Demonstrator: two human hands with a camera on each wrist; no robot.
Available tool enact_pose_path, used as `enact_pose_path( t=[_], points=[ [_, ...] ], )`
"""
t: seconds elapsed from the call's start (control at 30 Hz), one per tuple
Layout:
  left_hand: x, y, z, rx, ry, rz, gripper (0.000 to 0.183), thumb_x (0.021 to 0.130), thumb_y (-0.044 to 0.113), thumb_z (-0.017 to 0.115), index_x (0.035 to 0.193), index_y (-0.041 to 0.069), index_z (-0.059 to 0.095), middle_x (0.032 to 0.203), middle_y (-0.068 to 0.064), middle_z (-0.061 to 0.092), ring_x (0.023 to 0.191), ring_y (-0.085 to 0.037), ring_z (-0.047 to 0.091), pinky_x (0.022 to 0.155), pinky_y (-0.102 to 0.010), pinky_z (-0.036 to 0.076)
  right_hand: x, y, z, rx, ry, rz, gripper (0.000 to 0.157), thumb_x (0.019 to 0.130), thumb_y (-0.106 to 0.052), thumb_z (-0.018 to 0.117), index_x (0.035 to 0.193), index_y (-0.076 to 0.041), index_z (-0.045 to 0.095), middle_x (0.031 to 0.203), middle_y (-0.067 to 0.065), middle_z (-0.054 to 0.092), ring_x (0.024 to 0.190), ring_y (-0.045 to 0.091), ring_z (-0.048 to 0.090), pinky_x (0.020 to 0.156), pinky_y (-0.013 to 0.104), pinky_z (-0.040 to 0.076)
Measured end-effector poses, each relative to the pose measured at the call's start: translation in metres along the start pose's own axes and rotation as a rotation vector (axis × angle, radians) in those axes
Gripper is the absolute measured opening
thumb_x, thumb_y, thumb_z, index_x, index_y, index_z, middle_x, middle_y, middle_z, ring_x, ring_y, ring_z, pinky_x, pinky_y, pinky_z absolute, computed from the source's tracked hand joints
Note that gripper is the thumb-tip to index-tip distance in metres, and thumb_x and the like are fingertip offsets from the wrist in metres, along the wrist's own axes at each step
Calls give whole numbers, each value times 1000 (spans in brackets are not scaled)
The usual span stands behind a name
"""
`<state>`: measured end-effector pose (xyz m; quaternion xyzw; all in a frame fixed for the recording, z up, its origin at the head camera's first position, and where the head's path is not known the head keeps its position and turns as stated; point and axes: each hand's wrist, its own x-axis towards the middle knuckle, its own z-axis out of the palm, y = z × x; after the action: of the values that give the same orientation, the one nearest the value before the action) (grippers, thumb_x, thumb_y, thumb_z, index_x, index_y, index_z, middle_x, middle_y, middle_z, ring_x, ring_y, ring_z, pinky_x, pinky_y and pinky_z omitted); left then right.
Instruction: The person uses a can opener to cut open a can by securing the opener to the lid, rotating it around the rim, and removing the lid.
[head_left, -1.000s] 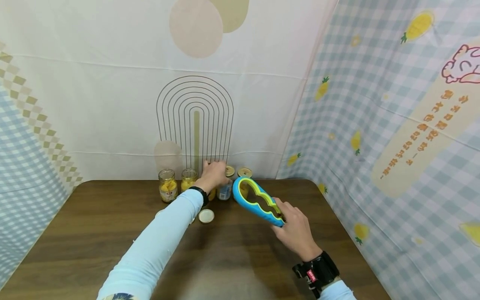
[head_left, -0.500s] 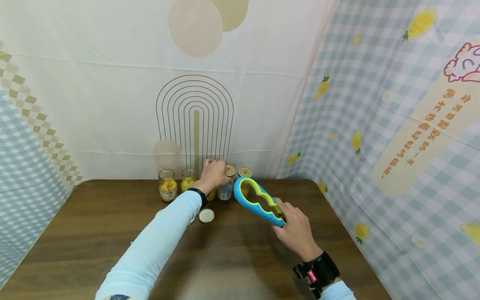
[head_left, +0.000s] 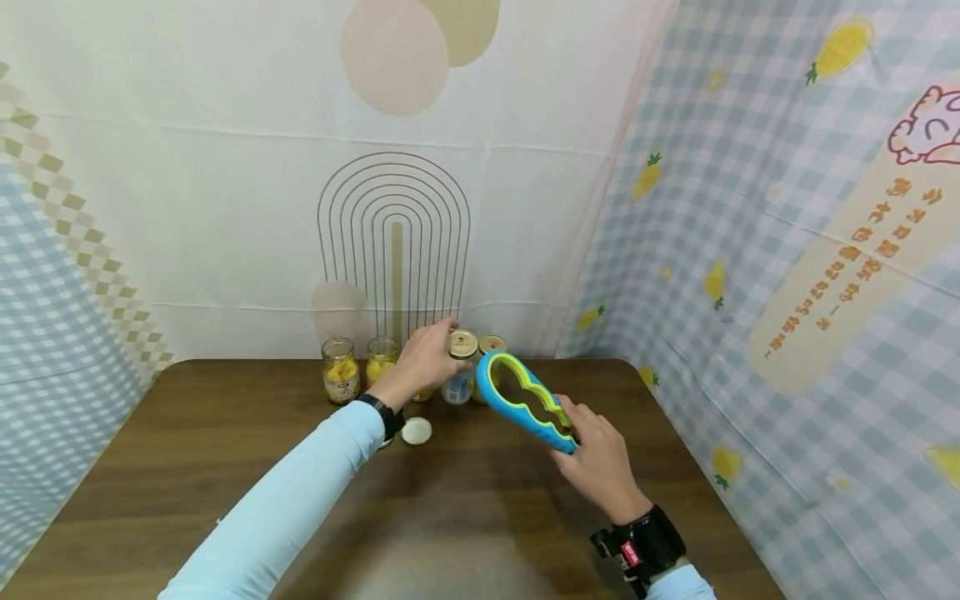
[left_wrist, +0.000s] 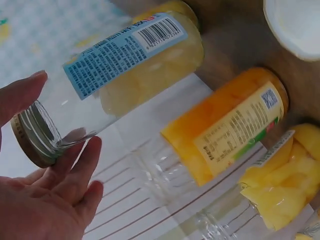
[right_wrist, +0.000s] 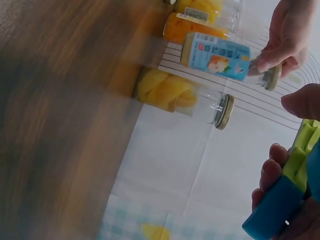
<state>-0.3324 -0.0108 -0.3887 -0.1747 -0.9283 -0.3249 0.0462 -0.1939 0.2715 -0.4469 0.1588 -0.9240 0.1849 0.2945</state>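
The left sleeve [head_left: 285, 500] had drawn slightly leftward and nearer the person since the earlier frame. Pale fabric [head_left: 225, 233] hung behind the brown surface [head_left: 450, 525]. The right hand [head_left: 600, 458] was curled round one end of a blue-and-green loop-shaped tool [head_left: 517, 414], held above the surface in front of the jars. The left hand [head_left: 423, 362] pinched the blue-labelled jar [head_left: 459, 390] near its gold lid, thumb and fingers on opposite sides. That jar was between an orange-filled jar [left_wrist: 225, 127] and a gold-lidded jar [right_wrist: 167, 91]; two open jars were farther left. Nearer the person, a white disc [head_left: 416, 431] lay flat.
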Motion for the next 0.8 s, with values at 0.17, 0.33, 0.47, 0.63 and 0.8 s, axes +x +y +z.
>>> enact_pose_path(
  t=[0.17, 0.33, 0.47, 0.63, 0.8],
  points=[
    [-34, 3, -6, -216, 36, 31, 90, 87, 24, 91, 160, 6, 39, 146, -22, 63, 129, -39, 66, 106, -54, 58, 2, -6, -1, 36, -1, 8, 66, 77, -11, 88, 140, -11, 67, 93, 0, 67, 74, 11, 50, 67, 26, 42],
    [-66, 0, -4, -329, 105, 65, 100, 86, 26, 92, 163, 8, 31, 140, -19, 66, 124, -37, 69, 100, -54, 60, 4, -15, 0, 99, -10, 10, 65, 79, -11, 87, 141, -11, 67, 96, 0, 67, 77, 11, 49, 68, 25, 42],
    [-84, -1, 3, -392, 160, 64, 104, 85, 24, 93, 164, 8, 28, 135, -16, 71, 123, -34, 69, 102, -53, 58, 4, -21, 1, 117, -16, 14, 65, 79, -11, 86, 141, -11, 67, 97, 0, 68, 78, 11, 50, 69, 26, 42],
    [-99, -3, 10, -472, 223, 66, 102, 83, 14, 94, 162, 6, 31, 127, -15, 74, 116, -32, 72, 101, -53, 59, 7, -27, 2, 128, -19, 8, 65, 79, -12, 87, 141, -11, 67, 97, -1, 68, 78, 10, 51, 69, 25, 42],
    [-111, -2, 15, -477, 255, 71, 104, 80, 13, 95, 162, 7, 31, 124, -10, 76, 112, -28, 73, 94, -46, 60, 14, -36, -1, 125, -49, -18, 67, 79, -14, 88, 142, -13, 66, 96, -2, 66, 77, 10, 49, 67, 23, 40]
  ],
)
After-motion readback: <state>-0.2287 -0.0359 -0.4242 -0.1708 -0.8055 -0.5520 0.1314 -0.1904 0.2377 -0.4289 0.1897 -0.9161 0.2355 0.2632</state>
